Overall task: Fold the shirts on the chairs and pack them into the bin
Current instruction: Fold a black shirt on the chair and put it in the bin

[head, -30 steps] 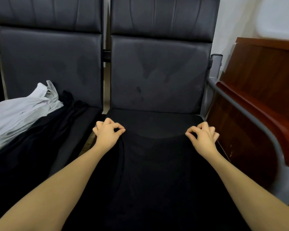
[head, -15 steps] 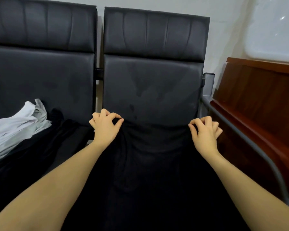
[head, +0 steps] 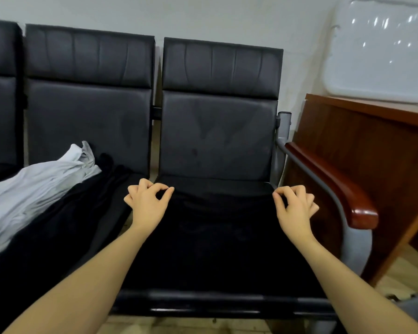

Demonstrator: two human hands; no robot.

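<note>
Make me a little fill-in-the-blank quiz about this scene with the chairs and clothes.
1. Both hands, left hand and right hand, pinch a ____ shirt spread on the chair seat.
2. The pale shirt lies on the chair to the ____.
3. The armrest beside the right hand is made of ____.

Missing words: black; left; wood

The black shirt (head: 217,237), held up against the backrest half a second ago, now lies flat on the seat of the right chair (head: 220,131). Both the left hand (head: 147,203) and the right hand (head: 293,208), pinching its far corners, sit lower, toward 6 o'clock.
</note>
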